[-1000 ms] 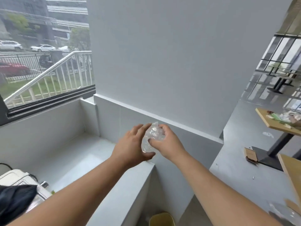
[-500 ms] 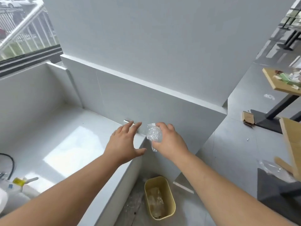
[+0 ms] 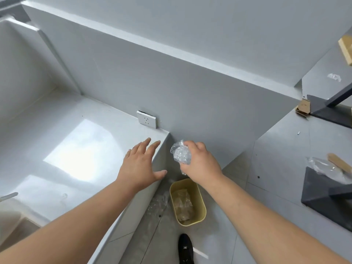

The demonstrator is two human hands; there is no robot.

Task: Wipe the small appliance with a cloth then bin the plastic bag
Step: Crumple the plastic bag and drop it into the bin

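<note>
My right hand [image 3: 200, 162] grips a crumpled clear plastic bag [image 3: 180, 154], held in the air just beyond the far rim of a small yellow bin [image 3: 202, 202] on the floor. The bin holds clear plastic scraps. My left hand [image 3: 140, 164] is spread flat, fingers apart, over the right end of the white counter [image 3: 62, 149], holding nothing. The small appliance and the cloth are out of view.
A wall socket [image 3: 146, 119] sits on the wall above the counter's end. Loose clear plastic [image 3: 158, 203] lies on the floor left of the bin. A black shoe [image 3: 185, 248] stands below the bin. Dark table bases [image 3: 327, 199] and another clear bag [image 3: 327, 169] lie at the right.
The view tilted down, bringing the bin fully into sight. My left hand let go of the bag and spread over the counter; my right hand keeps the bag above the bin.
</note>
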